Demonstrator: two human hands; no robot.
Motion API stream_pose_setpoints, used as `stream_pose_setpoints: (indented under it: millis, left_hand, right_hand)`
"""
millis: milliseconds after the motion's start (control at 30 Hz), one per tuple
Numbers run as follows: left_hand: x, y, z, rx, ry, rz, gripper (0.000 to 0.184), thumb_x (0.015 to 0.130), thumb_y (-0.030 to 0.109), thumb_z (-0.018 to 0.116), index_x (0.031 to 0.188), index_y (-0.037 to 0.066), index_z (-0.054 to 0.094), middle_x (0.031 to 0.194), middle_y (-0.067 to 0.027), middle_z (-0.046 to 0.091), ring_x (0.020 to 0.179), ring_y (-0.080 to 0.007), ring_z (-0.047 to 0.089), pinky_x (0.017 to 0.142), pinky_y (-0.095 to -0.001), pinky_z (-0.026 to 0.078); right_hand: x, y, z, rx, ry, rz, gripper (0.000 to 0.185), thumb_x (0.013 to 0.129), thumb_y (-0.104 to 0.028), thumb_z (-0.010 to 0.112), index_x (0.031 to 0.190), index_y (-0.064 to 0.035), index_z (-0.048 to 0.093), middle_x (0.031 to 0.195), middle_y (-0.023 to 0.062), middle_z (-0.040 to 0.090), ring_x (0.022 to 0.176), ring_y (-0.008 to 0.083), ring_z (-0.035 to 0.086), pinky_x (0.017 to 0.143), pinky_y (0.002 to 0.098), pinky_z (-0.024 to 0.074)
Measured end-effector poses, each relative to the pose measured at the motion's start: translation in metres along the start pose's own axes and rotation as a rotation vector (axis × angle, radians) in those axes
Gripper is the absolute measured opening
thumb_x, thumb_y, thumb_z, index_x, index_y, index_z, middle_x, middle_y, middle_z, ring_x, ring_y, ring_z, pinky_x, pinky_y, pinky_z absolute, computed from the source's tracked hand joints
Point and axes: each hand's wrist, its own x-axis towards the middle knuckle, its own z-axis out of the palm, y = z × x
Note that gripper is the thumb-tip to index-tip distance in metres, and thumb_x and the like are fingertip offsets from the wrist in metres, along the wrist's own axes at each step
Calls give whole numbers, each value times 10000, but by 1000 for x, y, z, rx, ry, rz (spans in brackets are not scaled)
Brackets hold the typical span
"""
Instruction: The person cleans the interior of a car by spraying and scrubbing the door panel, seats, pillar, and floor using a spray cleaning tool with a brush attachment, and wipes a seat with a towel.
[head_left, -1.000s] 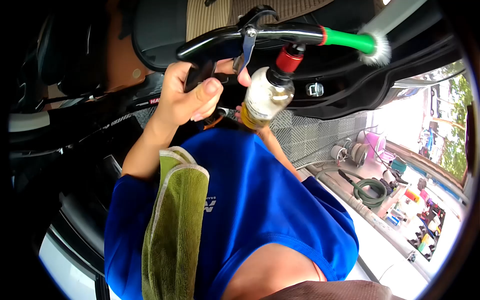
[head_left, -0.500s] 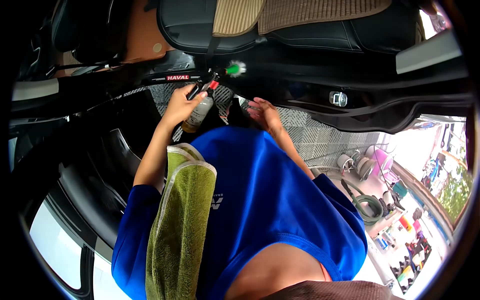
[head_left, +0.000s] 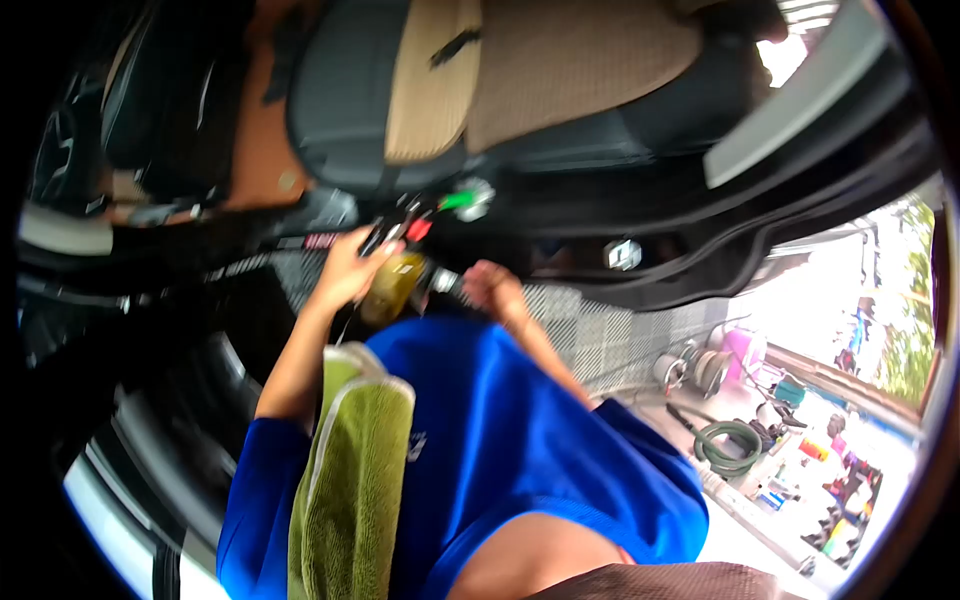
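My left hand (head_left: 352, 268) is wrapped around the handle of a spray gun (head_left: 395, 225), which has a red part and a green nozzle ringed with pale bristles (head_left: 474, 199). Beneath the gun hangs its bottle (head_left: 392, 288), holding a yellowish liquid. The bristles are close to the edge of the rear car seat, though contact cannot be made out. To the right of the bottle is my right hand (head_left: 495, 290), blurred, its fingers loosely apart and nothing visible in them. A green towel (head_left: 350, 480) hangs over my left shoulder.
The seat (head_left: 345, 110) carries beige and brown covers (head_left: 580, 70), with a small dark object (head_left: 456, 47) on top. A black door sill (head_left: 560, 250) with a metal latch (head_left: 623, 255) runs across. At right are a coiled hose (head_left: 728, 447) and reels (head_left: 708, 370) on the floor.
The view has shifted, showing more of the seat. The spray gun stays in my left hand, and the liquid in its bottle looks more spread out. My right hand has come nearer the bottle.
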Motion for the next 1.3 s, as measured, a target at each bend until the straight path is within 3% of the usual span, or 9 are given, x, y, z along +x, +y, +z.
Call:
stream_pose_setpoints:
  millis: [167, 433, 633, 800, 833, 900, 1033, 1167, 1300]
  left_hand:
    - [16, 24, 2, 257, -96, 198, 158, 828, 124, 660, 928, 2, 645, 698, 5, 617, 691, -45, 535, 620, -233, 446]
    - [28, 132, 60, 32, -259, 649, 169, 834, 130, 648, 974, 36, 659, 747, -10, 635, 655, -32, 506, 580, -215, 423]
    - [29, 187, 33, 115, -476, 537, 299, 854, 155, 648, 1117, 18, 610, 779, -30, 649, 685, -44, 556, 623, -211, 460]
    - [51, 234, 36, 151, -464, 680, 270, 840, 203, 657, 1016, 1, 626, 703, -45, 614, 652, -58, 536, 588, -236, 446]
    - [63, 238, 44, 93, -457, 860, 280, 841, 198, 655, 1035, -1, 618, 661, -29, 576, 599, -65, 519, 552, -241, 431]
    - [78, 256, 57, 80, -435, 945, 275, 841, 194, 654, 1029, -3, 611, 615, -22, 540, 551, -73, 504, 524, -247, 424]
    - [115, 306, 75, 36, -462, 942, 260, 854, 244, 643, 916, -9, 636, 619, -34, 550, 583, -82, 505, 544, -261, 421]
    - [154, 341, 112, 241, -181, 1224, 262, 837, 271, 651, 870, 12, 658, 631, -96, 598, 555, -169, 561, 557, -298, 446]
    - [165, 349, 147, 236, -182, 1292, 276, 837, 268, 642, 934, 9, 654, 682, -150, 622, 603, -262, 606, 589, -363, 470]
  right_hand:
    - [-12, -16, 2, 76, 64, -27, 290, 961, -208, 417, 1177, -33, 498, 1079, 120, 618, 833, 198, 636, 681, 287, 523]
    - [-21, -23, -2, 118, 129, -86, 309, 985, -224, 382, 1213, -36, 474, 1108, 100, 612, 894, 183, 629, 720, 267, 518]
    - [-23, -12, -22, 188, 182, -103, 341, 990, -235, 374, 1246, -23, 450, 1155, 113, 590, 914, 197, 626, 740, 278, 522]
    - [-24, -13, -14, 232, 224, -72, 338, 986, -216, 374, 1249, -16, 446, 1162, 123, 580, 933, 217, 617, 746, 318, 539]
    - [-21, -19, -9, 198, 228, -73, 335, 985, -212, 376, 1247, -17, 449, 1161, 123, 580, 939, 218, 614, 743, 318, 540]
    - [-13, -11, -11, 171, 204, -98, 389, 983, -287, 390, 1286, -46, 427, 1208, 138, 562, 1002, 268, 599, 845, 364, 489]
    - [-18, -17, -2, 122, 253, -153, 333, 985, -239, 377, 1248, -55, 464, 1185, 124, 578, 995, 252, 602, 834, 361, 488]
    - [-21, -17, 1, 154, 276, -135, 333, 984, -222, 369, 1253, -45, 455, 1191, 125, 573, 1005, 251, 597, 841, 353, 482]
    - [-22, -18, 6, 184, 279, -163, 340, 984, -218, 367, 1256, -31, 445, 1184, 127, 573, 1009, 251, 593, 846, 349, 479]
